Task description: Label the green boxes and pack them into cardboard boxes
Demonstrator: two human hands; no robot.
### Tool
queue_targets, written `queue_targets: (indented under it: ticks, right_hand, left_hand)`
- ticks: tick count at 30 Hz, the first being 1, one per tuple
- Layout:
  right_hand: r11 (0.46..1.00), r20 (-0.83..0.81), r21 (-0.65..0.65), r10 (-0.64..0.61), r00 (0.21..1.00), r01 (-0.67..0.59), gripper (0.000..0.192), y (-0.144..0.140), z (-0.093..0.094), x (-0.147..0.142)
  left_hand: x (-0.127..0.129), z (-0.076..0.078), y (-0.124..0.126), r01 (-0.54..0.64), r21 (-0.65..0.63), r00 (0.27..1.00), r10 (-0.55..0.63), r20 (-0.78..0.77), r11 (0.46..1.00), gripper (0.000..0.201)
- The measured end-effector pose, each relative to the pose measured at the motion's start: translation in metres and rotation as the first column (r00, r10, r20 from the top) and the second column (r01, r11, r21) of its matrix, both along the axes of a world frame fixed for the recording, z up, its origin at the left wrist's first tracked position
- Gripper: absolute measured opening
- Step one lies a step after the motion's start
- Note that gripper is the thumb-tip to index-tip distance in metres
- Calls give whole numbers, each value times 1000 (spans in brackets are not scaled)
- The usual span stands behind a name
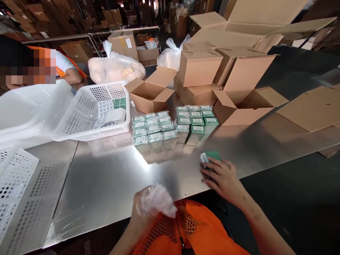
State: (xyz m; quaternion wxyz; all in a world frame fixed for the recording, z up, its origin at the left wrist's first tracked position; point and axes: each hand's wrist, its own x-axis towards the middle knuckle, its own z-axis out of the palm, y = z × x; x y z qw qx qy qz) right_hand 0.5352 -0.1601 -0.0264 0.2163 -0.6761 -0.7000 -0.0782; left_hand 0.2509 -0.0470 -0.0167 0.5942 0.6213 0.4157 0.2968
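Green carton (211,156): a small box, green on its broad face, with a pale, glossy end that catches the light (apparently film-wrapped). It lies flat on the steel worktop (111,177) near the front edge, just ahead of the right hand (221,177). That hand rests palm-down with its fingers (205,173) laid over the carton's near side, grasping it lightly. The left hand (148,209) sits at the worktop's front edge, fingers clenched around a crumpled wad of clear plastic film (158,202).

Behind the carton stand two blocks of matching green cartons, label ends up: a left block (154,131) under film and a right block (195,122), near each other. Open cardboard boxes (199,67) are stacked behind them. A white perforated basket (79,109) holding label sheets sits to the left. Another person's arm (70,76) shows at far left.
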Motion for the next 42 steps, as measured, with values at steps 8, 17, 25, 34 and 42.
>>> queue_targets:
  ticks: [8, 17, 25, 34, 42]
  right_hand:
    - [974, -51, 218, 75, 996, -62, 33, 133, 62, -30]
    - [975, -474, 209, 165, 865, -72, 22, 196, 62, -36]
    - [963, -149, 269, 11, 989, 30, 52, 209, 62, -35]
    - [957, -60, 87, 281, 958, -275, 38, 202, 77, -54]
    - [953, -130, 183, 268, 955, -243, 28, 210, 61, -58]
  left_hand:
    - [7, -1, 3, -186, 62, 980, 180, 90, 981, 15]
    - [-18, -19, 3, -288, -147, 956, 293, 13, 946, 18]
    - [-18, -36, 5, -240, -158, 969, 246, 18, 958, 11]
    - [-18, -39, 11, -167, -93, 986, 166, -23, 982, 11]
    - [-17, -38, 10, -143, -84, 989, 139, -55, 986, 7]
